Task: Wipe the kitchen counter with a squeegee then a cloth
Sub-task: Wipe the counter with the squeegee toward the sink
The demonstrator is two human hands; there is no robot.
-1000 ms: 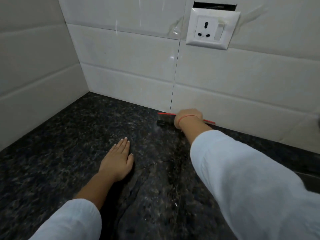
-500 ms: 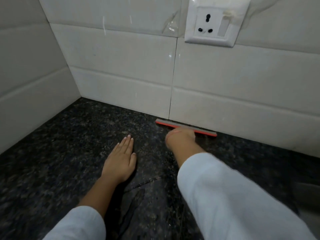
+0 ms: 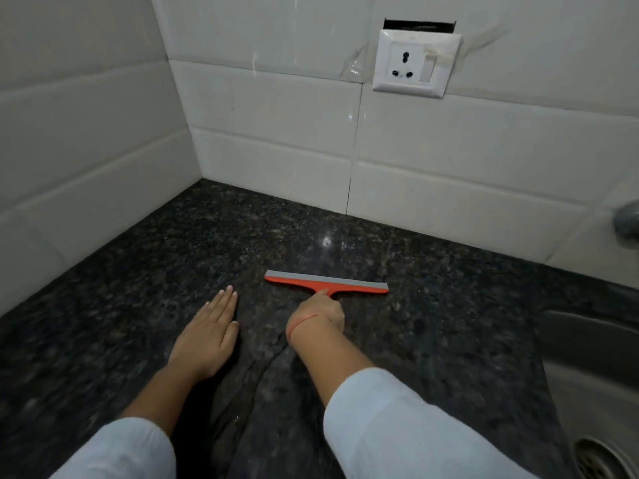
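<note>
An orange squeegee (image 3: 325, 282) with a grey rubber blade lies blade-down on the dark speckled granite counter (image 3: 138, 271), its blade crosswise, well clear of the back wall. My right hand (image 3: 320, 314) is closed around its short handle, a red thread on the wrist. My left hand (image 3: 207, 335) rests flat on the counter to the left of the squeegee, fingers together and pointing away, holding nothing. No cloth is in view.
White tiled walls meet in a corner at the back left. A white socket plate (image 3: 416, 63) sits on the back wall. A steel sink (image 3: 594, 371) with a drain lies at the right edge, and a tap part (image 3: 627, 219) shows above it.
My right hand has pulled the squeegee from the foot of the back wall toward me across the counter. My left hand has stayed flat in place.
</note>
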